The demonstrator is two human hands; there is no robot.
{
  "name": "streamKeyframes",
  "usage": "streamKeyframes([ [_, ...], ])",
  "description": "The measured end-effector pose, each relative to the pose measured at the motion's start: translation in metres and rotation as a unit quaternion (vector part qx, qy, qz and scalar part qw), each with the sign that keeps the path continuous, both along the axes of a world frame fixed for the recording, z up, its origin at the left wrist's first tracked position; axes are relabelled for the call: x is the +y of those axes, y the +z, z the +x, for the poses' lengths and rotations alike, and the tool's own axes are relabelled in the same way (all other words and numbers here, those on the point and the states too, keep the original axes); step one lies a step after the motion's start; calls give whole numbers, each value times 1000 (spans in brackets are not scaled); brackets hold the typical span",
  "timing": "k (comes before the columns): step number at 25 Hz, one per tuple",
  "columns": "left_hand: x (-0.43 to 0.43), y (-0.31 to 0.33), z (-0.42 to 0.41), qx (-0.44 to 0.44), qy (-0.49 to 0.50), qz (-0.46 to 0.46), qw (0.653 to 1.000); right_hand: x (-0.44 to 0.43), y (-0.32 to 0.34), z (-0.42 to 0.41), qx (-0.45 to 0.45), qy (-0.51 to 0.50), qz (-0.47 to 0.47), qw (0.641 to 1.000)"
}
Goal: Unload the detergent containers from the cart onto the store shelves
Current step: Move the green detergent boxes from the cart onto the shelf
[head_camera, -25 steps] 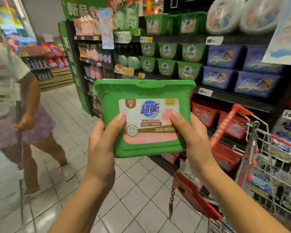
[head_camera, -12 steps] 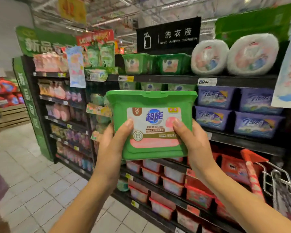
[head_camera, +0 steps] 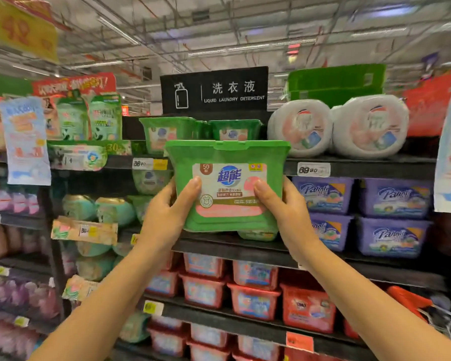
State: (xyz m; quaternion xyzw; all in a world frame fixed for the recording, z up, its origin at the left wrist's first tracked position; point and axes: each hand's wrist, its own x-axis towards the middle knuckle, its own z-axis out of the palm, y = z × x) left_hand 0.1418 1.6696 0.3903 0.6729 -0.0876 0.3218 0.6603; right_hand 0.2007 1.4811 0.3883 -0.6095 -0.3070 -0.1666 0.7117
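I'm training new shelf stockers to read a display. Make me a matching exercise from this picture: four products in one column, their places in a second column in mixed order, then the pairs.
Things:
1. green detergent box
2. purple boxes
3. red boxes
4. white round tubs

Places:
A. on the top shelf, right of the black sign
B. lower rows, below both hands
C. gripped by the left hand and right hand
D. stacked right of the right hand

Pairs: 1-C, 2-D, 3-B, 4-A.
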Motion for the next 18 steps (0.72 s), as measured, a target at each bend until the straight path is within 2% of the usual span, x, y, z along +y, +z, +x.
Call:
streamKeyframes([
  [7,63,66,131,-33,-87,85,992,39,59,96,-35,-45,-15,998],
  [11,76,93,203,-33,-73,136,987,44,92,157,-43,-80,-38,995],
  [16,85,107,273,-17,-77,121,990,51,110,220,-46,-102,-94,989],
  [18,90,101,292,-2,-99,77,992,55,103,240,-32,-118,-97,988],
])
